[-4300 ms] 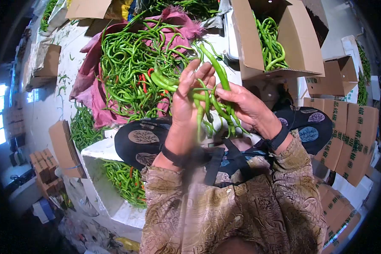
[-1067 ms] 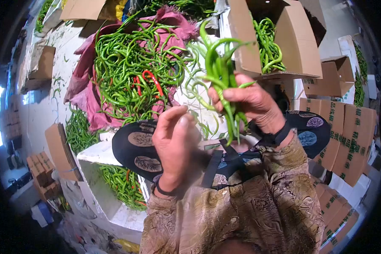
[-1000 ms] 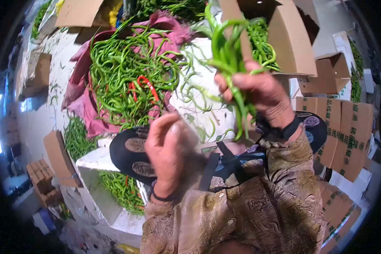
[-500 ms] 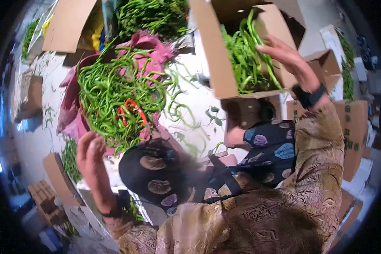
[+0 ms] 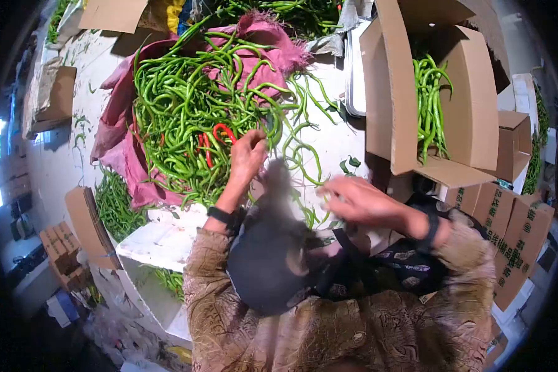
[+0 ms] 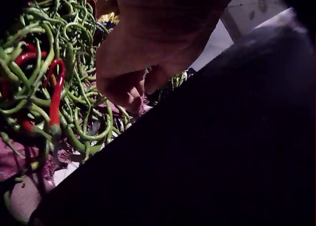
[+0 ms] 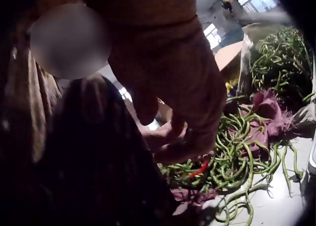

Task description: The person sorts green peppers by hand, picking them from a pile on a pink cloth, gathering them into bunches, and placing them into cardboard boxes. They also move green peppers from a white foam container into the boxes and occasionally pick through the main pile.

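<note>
Green peppers [image 5: 186,99] lie tangled on a pink cloth [image 5: 115,139], a few red ones [image 5: 224,131] among them. At the lower right edge of this pile is the left hand [image 5: 247,162], its fingers loosely bent, with no pepper visible in them. The left wrist view shows that hand [image 6: 153,43] beside the red pepper [image 6: 57,95] and green ones. To the right, over the floor near the lap, the right hand [image 5: 363,201] is blurred, fingers loosely extended and holding nothing visible. More green peppers [image 5: 431,105] lie inside a cardboard box [image 5: 394,93].
A white foam box [image 5: 158,245] with peppers stands at lower left, near folded cardboard [image 5: 90,226]. Loose peppers [image 5: 307,158] lie on the white floor [image 5: 335,139] between pile and carton. Printed cartons [image 5: 508,232] stand at the right.
The bunch of peppers from the right hand was released into the cardboard box. The right hand has come back from the box towards the lap; the left hand has moved right, to the pile.
</note>
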Demonstrator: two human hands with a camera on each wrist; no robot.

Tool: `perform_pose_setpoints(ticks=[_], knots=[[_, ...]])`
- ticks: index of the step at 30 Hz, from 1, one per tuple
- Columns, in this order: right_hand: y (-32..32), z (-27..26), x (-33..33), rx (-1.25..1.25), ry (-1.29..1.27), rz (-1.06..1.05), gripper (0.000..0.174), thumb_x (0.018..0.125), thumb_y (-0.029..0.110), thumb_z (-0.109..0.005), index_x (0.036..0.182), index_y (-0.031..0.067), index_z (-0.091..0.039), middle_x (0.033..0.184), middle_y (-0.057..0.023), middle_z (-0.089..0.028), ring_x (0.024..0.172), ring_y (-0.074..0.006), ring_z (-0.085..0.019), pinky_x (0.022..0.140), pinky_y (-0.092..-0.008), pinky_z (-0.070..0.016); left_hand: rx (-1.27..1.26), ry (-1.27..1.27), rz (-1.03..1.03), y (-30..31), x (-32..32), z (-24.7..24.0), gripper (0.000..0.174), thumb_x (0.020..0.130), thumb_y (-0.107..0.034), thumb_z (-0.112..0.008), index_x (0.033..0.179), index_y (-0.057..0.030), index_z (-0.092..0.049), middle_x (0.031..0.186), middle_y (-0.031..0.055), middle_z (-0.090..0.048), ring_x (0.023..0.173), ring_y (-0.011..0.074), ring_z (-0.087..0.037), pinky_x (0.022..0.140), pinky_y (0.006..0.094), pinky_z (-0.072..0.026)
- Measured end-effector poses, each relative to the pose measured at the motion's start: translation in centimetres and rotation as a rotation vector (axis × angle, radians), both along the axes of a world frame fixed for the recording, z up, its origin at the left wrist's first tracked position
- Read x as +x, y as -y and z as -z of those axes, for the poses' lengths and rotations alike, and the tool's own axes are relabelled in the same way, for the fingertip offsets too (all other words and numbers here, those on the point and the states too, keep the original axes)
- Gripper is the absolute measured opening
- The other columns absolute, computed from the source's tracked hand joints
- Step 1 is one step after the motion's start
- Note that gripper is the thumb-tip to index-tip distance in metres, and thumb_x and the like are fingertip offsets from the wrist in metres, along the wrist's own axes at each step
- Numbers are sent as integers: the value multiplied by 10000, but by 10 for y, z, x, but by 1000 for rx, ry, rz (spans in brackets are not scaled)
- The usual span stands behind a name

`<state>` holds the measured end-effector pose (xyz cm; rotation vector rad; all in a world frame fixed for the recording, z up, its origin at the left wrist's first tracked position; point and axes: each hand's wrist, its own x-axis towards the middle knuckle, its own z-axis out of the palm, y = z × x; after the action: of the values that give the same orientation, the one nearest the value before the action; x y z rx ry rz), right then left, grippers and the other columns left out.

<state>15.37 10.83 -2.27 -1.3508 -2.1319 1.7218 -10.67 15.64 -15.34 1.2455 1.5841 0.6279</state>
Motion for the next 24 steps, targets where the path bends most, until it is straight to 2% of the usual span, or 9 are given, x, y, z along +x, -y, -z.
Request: perform_pose_setpoints(ticks=[2,4,8,10,13,15,17,20,24], knots=[[-17,70,-18,151,94,207,335,872,252,-593,1105,10,-592,993,-188,-610,869,-307,-620,794,-383,-486,213,-158,75,-22,1,32,229,817,-101,-543,1002,-8,-640,956,186,-662,892,323,-642,814,391,-491],[-50,137,-26,266,166,438,345,848,242,-609,1098,5,-597,1020,-195,-614,867,-300,-625,790,-378,-490,330,-186,46,-48,5,44,216,815,-74,-531,986,-10,-647,949,189,-656,890,344,-632,818,402,-486],[-86,179,-38,153,133,759,322,821,223,-632,1049,-4,-602,1000,-189,-615,842,-291,-620,779,-385,-485,476,-282,41,-99,-2,62,232,766,-24,-570,992,-10,-618,910,211,-615,869,389,-589,786,450,-463],[-91,198,-40,183,217,727,317,815,194,-630,1069,12,-577,1015,-196,-591,918,-335,-582,815,-422,-460,444,-304,39,-122,-11,81,273,756,-18,-579,1028,-4,-598,945,223,-604,908,394,-576,807,458,-451],[-102,222,-38,287,328,665,366,795,175,-653,1109,23,-540,1031,-196,-556,995,-379,-524,853,-456,-425,762,-567,37,-156,-23,99,349,774,-56,-592,1113,19,-556,999,217,-594,926,379,-557,829,443,-440],[-111,237,-39,436,481,634,421,774,188,-685,1122,11,-529,1041,-194,-550,1000,-382,-509,853,-464,-416,537,-679,-36,-177,-29,97,427,750,-51,-602,1154,43,-503,1035,234,-565,999,402,-513,868,468,-402],[-119,246,-45,471,531,613,448,750,199,-716,1095,2,-508,1035,-190,-530,988,-378,-496,851,-471,-410,643,-729,-34,-198,-40,115,445,749,-76,-624,1149,64,-486,976,248,-566,948,410,-530,827,487,-406],[-127,253,-50,408,637,577,448,700,187,-761,995,9,-474,999,-189,-494,956,-377,-494,838,-476,-412,355,-619,-193,-224,-39,129,430,766,-224,-694,1014,51,-477,940,296,-572,909,453,-541,817,515,-400],[-136,260,-44,313,553,617,439,681,157,-777,969,6,-482,984,-208,-518,941,-393,-506,829,-467,-428,320,-759,-475,-234,-15,155,622,721,-268,-729,1167,38,-421,1012,288,-593,956,451,-556,879,490,-429]])
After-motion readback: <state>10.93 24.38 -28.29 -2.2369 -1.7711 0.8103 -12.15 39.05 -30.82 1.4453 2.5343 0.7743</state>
